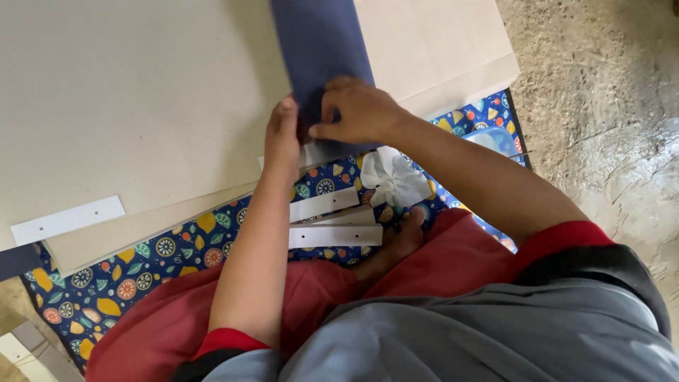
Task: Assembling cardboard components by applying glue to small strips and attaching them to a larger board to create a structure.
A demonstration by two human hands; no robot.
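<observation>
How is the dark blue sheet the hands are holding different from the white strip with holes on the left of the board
The dark blue sheet is navy and wide; the white strip is pale and narrow. The sheet is gripped at its near edge by the left hand and right hand; the strip lies untouched. The strip shows small holes; none show on the sheet. Both are flat and lie on the tan cardboard.

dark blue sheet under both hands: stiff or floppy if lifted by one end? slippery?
The dark blue sheet looks thin and long, so it would probably sag. Its smooth face may slide easily on the cardboard. Both the left hand and right hand pinch its near end.
</observation>
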